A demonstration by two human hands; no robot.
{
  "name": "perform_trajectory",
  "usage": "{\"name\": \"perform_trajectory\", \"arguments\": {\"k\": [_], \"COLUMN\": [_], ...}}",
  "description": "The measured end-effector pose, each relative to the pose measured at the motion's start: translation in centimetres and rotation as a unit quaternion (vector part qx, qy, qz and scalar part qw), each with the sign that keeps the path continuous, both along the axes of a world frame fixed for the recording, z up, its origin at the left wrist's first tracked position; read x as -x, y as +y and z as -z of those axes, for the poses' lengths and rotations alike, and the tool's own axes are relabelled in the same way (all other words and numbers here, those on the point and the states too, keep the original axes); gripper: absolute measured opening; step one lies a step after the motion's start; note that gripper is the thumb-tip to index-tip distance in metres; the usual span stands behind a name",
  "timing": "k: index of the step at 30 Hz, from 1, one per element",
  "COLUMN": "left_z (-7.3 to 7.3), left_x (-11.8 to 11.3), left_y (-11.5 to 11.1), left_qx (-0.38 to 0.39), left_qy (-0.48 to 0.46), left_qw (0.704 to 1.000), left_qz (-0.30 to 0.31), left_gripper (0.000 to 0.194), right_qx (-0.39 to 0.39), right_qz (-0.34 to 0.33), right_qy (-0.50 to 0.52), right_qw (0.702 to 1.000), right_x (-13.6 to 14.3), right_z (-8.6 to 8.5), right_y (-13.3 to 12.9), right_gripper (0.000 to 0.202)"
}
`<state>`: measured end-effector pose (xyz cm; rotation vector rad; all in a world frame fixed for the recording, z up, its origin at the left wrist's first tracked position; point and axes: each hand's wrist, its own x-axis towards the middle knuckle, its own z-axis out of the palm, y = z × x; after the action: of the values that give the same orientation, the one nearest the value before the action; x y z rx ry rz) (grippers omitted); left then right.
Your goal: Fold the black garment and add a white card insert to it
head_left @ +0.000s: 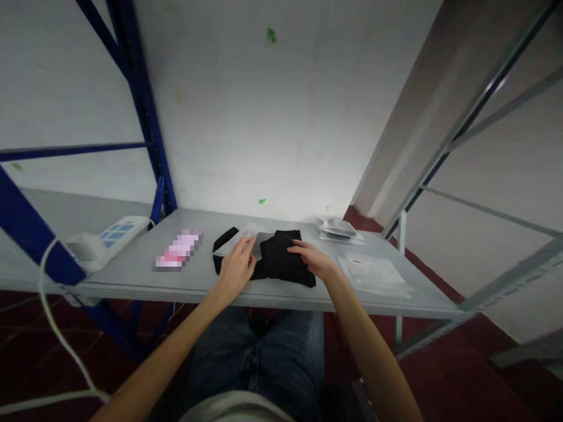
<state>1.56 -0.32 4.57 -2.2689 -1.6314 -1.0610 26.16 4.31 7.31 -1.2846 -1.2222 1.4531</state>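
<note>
A folded black cloth garment (285,264) lies on the grey shelf top in front of me. Across its left part is a whitish, see-through sheet (237,245), perhaps plastic or paper. My left hand (238,264) rests on that sheet and the cloth beneath, its fingers stretched toward the middle. On the garment's right part lies my right hand (312,258), fingers extended and touching the black fabric. What is under my left palm is hidden.
Flat clear plastic bags (373,272) lie to the right, with a stack of white packets (338,228) behind them. A blurred-out pink phone-like item (178,249) is at left, beside a white power strip (118,237). A blue upright (145,105) stands at left.
</note>
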Motion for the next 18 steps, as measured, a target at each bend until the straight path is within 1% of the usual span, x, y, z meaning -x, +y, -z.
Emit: {"name": "perform_trajectory", "arguments": {"k": [3,5,9,11,13,15,18], "left_z": [0.4,0.7,1.0,1.2,1.4,1.7,2.2], "left_x": [-0.3,-0.5,-0.8,-1.0,-1.2,-1.3,-1.5], "left_y": [-0.2,-0.2,-0.1,0.0,0.0,0.0,0.0], "left_qx": [0.004,-0.003,-0.005,0.000,-0.004,-0.010,-0.006], "left_qy": [0.003,-0.004,-0.024,-0.038,-0.050,-0.051,-0.036], "left_qw": [0.999,0.999,0.997,0.996,0.995,0.994,0.994], "left_qz": [0.032,0.051,0.073,0.080,0.088,0.093,0.105], "left_gripper": [0.063,0.065,0.059,0.058,0.059,0.061,0.066], "right_qx": [-0.005,-0.004,-0.013,-0.022,-0.018,-0.009,0.006], "right_qz": [0.027,0.055,0.166,0.203,0.215,0.213,0.206], "right_qy": [0.037,0.059,0.100,0.127,0.148,0.169,0.198], "right_qw": [0.999,0.997,0.981,0.971,0.965,0.962,0.958], "right_x": [2.0,3.2,5.0,6.1,7.1,8.0,9.0], "right_z": [0.3,0.8,2.1,2.9,3.8,4.5,5.2], "right_y": [0.1,0.2,0.1,-0.2,-0.6,-0.7,-0.5], "right_gripper": [0.047,0.049,0.061,0.064,0.065,0.064,0.057]}}
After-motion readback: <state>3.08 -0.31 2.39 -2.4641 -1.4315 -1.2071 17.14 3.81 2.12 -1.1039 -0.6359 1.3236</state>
